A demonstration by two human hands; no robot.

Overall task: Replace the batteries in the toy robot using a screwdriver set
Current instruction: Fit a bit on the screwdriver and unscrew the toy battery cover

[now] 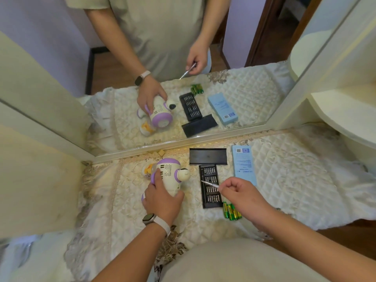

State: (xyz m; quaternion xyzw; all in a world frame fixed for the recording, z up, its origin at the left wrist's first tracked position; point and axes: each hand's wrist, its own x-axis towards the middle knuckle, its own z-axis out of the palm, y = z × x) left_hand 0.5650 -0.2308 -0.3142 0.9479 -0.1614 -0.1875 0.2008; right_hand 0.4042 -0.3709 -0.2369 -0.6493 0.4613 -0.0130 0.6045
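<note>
A white and purple toy robot (pixel 169 174) lies on its front on the quilted cloth, its vented back facing up. My left hand (pixel 162 200) grips its lower body from the near side. My right hand (pixel 240 192) pinches a thin silver screwdriver (pixel 209 183), tip pointing left toward the robot, above the open black bit tray (pixel 210 186). Green batteries (pixel 232 211) lie in a small cluster just below the tray, beside my right wrist.
The tray's black lid (pixel 208 156) lies by the mirror frame (pixel 183 142). A light blue box (pixel 243 163) sits right of the tray. The mirror behind reflects the whole scene. A cream cabinet wall (pixel 40 180) stands at the left.
</note>
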